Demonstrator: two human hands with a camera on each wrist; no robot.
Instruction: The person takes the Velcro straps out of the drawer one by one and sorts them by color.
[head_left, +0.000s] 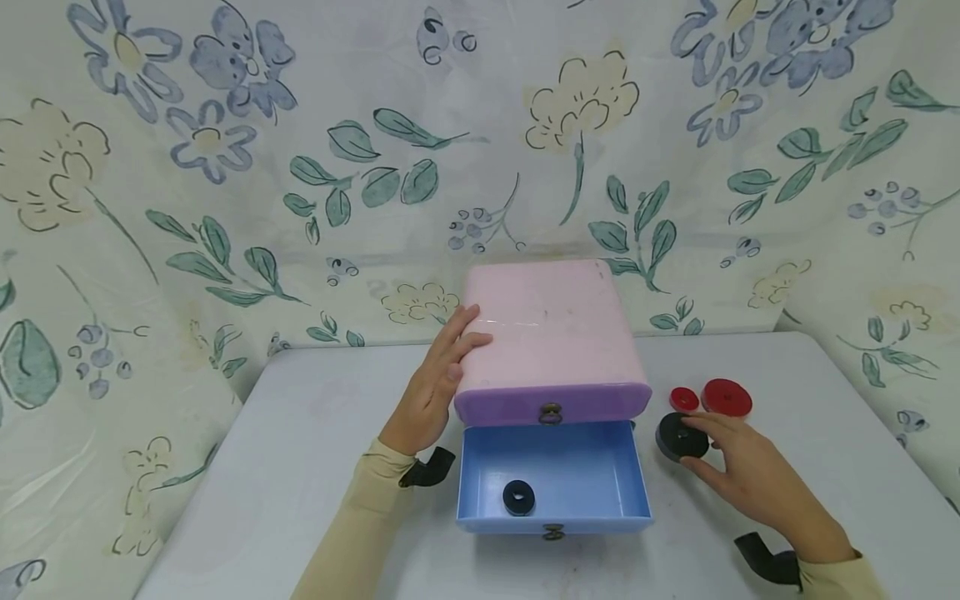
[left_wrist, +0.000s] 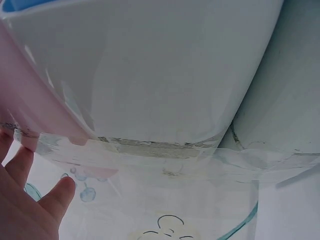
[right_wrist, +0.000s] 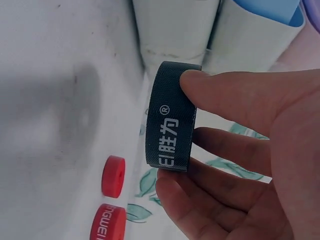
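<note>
A small cabinet with a pink top [head_left: 551,325] and a purple front edge stands on the table, its blue drawer [head_left: 585,467] pulled out. Inside that drawer lies a small black roll [head_left: 509,505] near the front. My left hand [head_left: 427,392] rests against the cabinet's left side, fingertips on the top. To the right of the drawer, my right hand [head_left: 761,475] pinches a larger roll of black woven tape [right_wrist: 172,117] between thumb and fingers; white lettering shows on its edge. The cabinet's pale side [left_wrist: 150,75] fills much of the left wrist view.
Just behind the black roll lie a larger red roll [head_left: 727,397] and a smaller red roll [head_left: 684,399]. The white table [head_left: 330,500] ends at a floral-patterned sheet [head_left: 360,250] behind and on both sides. Brass-coloured pulls sit on the purple front and the drawer.
</note>
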